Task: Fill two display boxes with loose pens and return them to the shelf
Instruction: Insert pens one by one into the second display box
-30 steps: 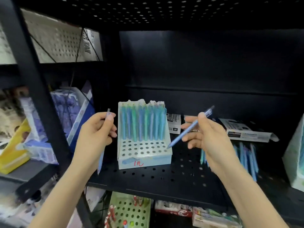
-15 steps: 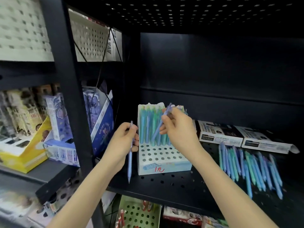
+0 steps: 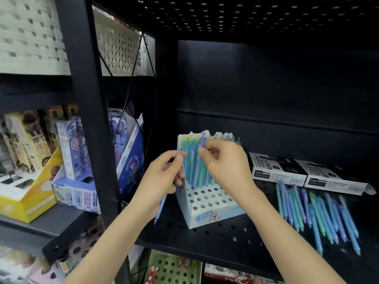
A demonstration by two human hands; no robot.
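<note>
Near the shelf's [image 3: 215, 240] left edge, your right hand [image 3: 223, 160] pinches a pen [image 3: 202, 144] upright over the display box [image 3: 207, 203] (holes directly below); your left hand [image 3: 162, 177] grips a spare pen [image 3: 161, 208].

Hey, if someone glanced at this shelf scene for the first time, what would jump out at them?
Two hands meet at the pale display box mid-shelf: the right hand sets a pen among the upright blue-green ones, the left hand holds another pen pointing down. To the right, loose pens lie spread on the black perforated shelf.
</note>
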